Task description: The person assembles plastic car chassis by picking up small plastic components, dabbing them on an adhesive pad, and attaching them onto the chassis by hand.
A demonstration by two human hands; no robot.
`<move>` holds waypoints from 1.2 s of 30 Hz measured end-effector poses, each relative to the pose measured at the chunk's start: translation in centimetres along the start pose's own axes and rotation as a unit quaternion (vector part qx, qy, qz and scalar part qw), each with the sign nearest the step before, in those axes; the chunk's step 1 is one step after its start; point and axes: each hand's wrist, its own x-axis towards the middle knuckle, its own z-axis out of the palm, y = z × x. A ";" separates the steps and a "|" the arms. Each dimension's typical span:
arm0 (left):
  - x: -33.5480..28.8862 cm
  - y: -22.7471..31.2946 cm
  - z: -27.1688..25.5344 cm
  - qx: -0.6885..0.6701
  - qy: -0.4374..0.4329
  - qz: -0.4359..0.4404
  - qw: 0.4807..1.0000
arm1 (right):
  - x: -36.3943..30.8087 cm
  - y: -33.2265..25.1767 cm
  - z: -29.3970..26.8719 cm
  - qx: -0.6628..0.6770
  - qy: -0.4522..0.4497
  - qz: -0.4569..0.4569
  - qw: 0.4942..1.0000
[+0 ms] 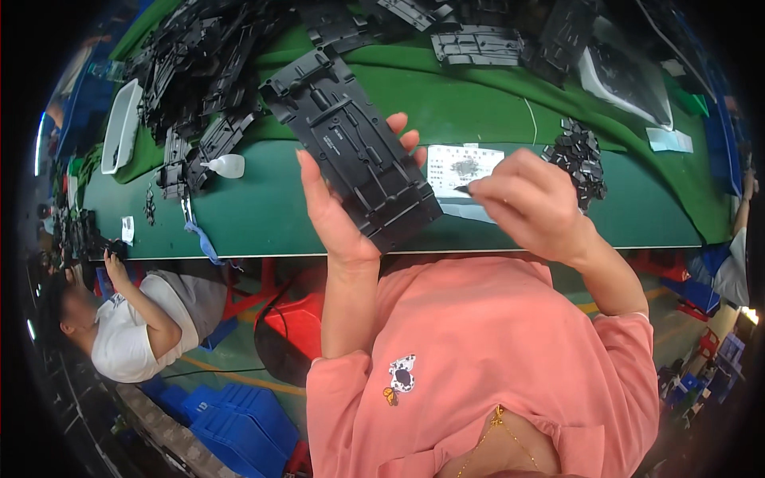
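Observation:
My left hand [344, 227] is wrapped around a long black molded plastic panel [351, 147], thumb along one edge and fingertips showing past the other. The panel is tilted over the table's near edge, with its ribbed face up. To its right, my right hand [534, 203] pinches a small black plastic piece [462, 190], apart from the panel. Just beyond that hand lies a white printed sheet [446, 169] bearing a little heap of tiny dark parts [465, 168]. A pile of small black pieces [575, 159] sits to the right of the hand.
Black molded panels [199, 72] are heaped at the far left on green cloth [470, 99]. A white tray [122, 127], a small white bottle [227, 166] and blue-handled scissors [199, 231] lie leftward. A clear-walled bin [625, 84] stands far right. A co-worker [143, 319] sits left.

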 end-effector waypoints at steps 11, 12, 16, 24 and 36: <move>-0.4 -0.6 0.6 0.031 -0.039 -0.001 0.999 | -0.5 0.0 0.9 -0.097 -0.019 -0.161 0.982; -0.5 -0.7 0.6 0.035 -0.040 -0.001 0.999 | -0.5 0.0 0.9 -0.097 -0.020 -0.161 0.982; -0.5 -0.8 0.6 0.051 -0.033 0.003 0.998 | -0.4 0.0 1.0 -0.104 -0.034 -0.163 0.980; -0.6 -0.9 0.8 0.060 -0.049 0.008 0.997 | -0.5 0.0 1.0 -0.112 -0.043 -0.167 0.979; -0.6 -1.2 1.0 0.105 -0.054 0.019 0.993 | -0.4 -0.2 1.0 -0.124 -0.057 -0.166 0.977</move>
